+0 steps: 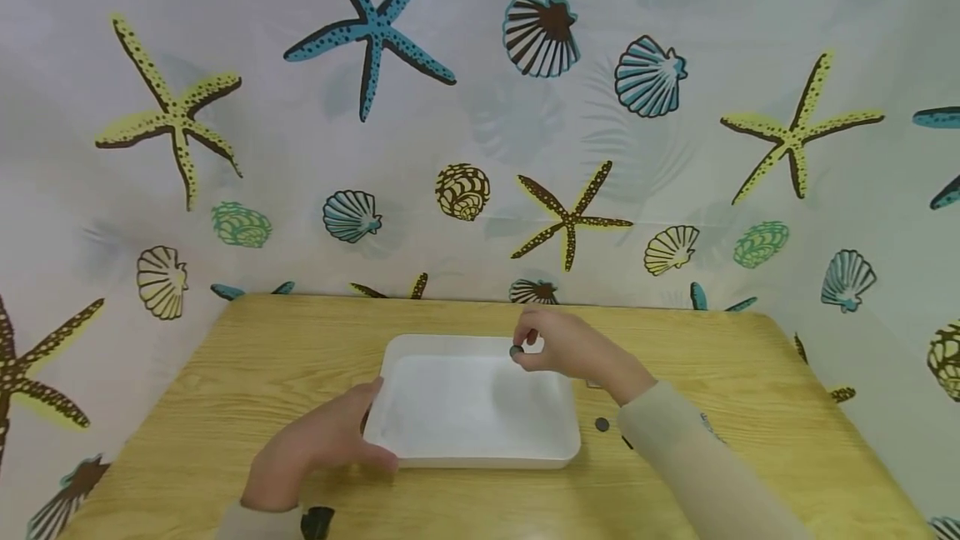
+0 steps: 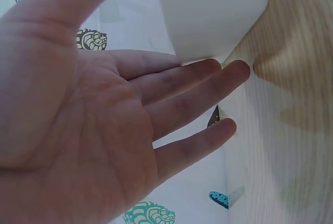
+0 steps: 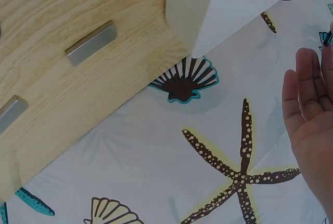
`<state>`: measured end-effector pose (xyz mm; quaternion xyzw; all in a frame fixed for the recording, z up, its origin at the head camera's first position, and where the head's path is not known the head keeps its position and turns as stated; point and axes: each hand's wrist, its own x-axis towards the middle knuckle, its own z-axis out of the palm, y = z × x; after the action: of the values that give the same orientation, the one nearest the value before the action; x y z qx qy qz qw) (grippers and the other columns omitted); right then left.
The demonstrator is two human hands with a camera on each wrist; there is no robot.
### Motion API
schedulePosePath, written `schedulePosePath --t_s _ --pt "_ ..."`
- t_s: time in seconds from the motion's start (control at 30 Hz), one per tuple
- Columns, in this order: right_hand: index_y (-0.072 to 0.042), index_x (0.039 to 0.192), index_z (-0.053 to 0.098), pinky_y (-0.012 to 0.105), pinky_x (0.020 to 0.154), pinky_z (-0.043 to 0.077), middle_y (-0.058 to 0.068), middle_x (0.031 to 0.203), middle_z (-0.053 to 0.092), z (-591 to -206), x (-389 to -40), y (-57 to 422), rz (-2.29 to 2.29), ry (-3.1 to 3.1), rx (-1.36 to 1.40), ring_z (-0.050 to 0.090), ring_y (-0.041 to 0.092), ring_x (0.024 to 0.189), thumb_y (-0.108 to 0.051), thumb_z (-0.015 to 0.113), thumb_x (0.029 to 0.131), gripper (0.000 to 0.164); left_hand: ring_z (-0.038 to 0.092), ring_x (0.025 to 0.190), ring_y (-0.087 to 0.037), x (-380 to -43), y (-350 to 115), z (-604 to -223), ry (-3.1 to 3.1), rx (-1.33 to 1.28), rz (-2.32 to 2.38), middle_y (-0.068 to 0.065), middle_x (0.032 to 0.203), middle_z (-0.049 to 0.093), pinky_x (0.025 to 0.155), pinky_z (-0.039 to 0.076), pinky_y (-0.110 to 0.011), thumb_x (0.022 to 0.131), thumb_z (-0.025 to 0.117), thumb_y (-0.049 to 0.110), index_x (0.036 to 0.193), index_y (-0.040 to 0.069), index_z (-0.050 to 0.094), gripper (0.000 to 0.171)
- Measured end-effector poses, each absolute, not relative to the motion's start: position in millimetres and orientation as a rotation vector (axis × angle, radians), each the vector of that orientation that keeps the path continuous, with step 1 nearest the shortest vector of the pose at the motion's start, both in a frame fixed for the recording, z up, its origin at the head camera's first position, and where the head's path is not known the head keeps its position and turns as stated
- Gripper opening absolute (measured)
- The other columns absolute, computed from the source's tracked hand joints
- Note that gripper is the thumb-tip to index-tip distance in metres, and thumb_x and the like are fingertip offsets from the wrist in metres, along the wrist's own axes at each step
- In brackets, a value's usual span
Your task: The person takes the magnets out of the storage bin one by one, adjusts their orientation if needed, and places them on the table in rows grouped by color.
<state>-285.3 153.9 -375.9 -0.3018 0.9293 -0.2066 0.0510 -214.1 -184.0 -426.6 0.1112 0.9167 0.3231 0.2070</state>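
A white rectangular tray lies on the wooden table, its inside bare. My left hand touches its left side, with the thumb along the front corner. In the left wrist view the fingers are extended against the tray's outer wall. Above the tray's back right part, my right hand pinches a small dark round disc between thumb and finger. The right wrist view shows that hand at its right edge, with the disc hardly visible there.
Right of the tray lies another dark disc. Two silvery metal bars rest on the wooden table. Something small and patterned is partly hidden by my right sleeve. A cloth with shells and starfish hangs behind the table.
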Motion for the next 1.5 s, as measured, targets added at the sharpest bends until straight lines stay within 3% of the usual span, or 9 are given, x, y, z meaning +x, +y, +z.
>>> schedulePosePath --t_s 0.47,0.8,1.33,1.5 --pt "-0.014 0.096 0.068 0.043 0.092 0.057 0.002 0.103 0.066 -375 -267 203 -0.718 2.886 -0.829 0.065 0.025 0.102 -0.019 0.075 0.094 0.009 0.03 0.153 -0.047 -214 -187 -425 2.561 0.291 0.889 -0.03 0.166 0.027 0.122 0.03 -0.064 0.068 0.095 0.047 0.161 -0.008 0.019 0.132" --pt "-0.017 0.093 0.068 0.034 0.086 0.057 -0.001 0.1 0.066 -385 -253 245 -0.72 2.946 -0.774 0.062 0.016 0.095 -0.019 0.076 0.093 0.008 0.032 0.152 -0.047 -211 -185 -423 2.552 0.299 0.9 -0.03 0.166 0.028 0.122 0.03 -0.064 0.069 0.095 0.045 0.16 -0.01 0.02 0.13" --pt "-0.015 0.091 0.067 0.035 0.082 0.057 -0.002 0.098 0.063 -399 -235 300 -0.756 2.966 -0.622 0.062 0.019 0.095 -0.014 0.076 0.093 0.009 0.033 0.152 -0.044 -211 -184 -424 2.528 0.323 0.948 -0.029 0.166 0.027 0.121 0.033 -0.063 0.071 0.095 0.04 0.162 -0.007 0.017 0.129" --pt "-0.015 0.09 0.067 0.04 0.084 0.058 -0.001 0.099 0.063 -408 -232 317 -0.767 2.954 -0.563 0.062 0.02 0.095 -0.015 0.076 0.093 0.009 0.032 0.152 -0.045 -212 -183 -422 2.518 0.322 0.944 -0.03 0.167 0.025 0.121 0.033 -0.064 0.072 0.094 0.041 0.162 -0.007 0.015 0.129"
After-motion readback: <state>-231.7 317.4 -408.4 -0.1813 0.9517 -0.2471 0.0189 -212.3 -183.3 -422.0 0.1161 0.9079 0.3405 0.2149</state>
